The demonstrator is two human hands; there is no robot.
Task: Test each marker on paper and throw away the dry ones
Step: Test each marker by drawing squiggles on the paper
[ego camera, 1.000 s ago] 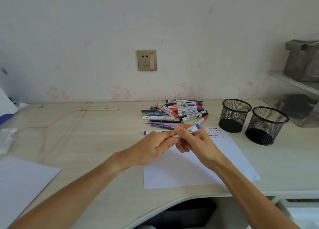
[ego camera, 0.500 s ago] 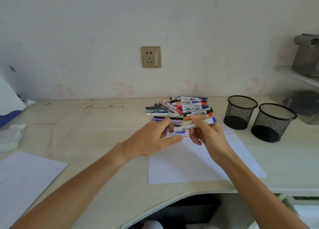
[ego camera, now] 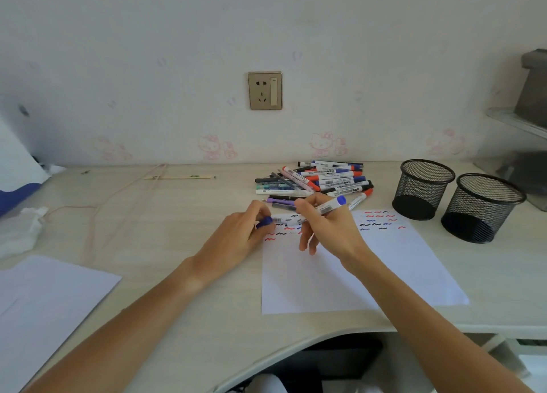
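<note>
My right hand (ego camera: 328, 232) grips a white marker with a blue end (ego camera: 329, 207), held slanted over the top of a white paper sheet (ego camera: 340, 277). The sheet bears several red, blue and black squiggles. My left hand (ego camera: 236, 238) pinches a blue cap (ego camera: 264, 222) at the paper's top left corner. A white marker barrel (ego camera: 282, 220) lies beside that cap; whether the two are joined I cannot tell. A pile of markers and pens (ego camera: 322, 181) lies just behind the hands.
Two black mesh cups (ego camera: 424, 185) (ego camera: 485, 207) stand right of the paper. A second white sheet (ego camera: 50, 292) lies front left, with crumpled tissue (ego camera: 20, 229) and a pink cord (ego camera: 97, 206) behind it. The curved desk edge runs close under my forearms.
My hands have drawn apart. The right one tilted the marker's blue end up to the right, and the left one moved left with the blue cap. The camera dipped closer.
</note>
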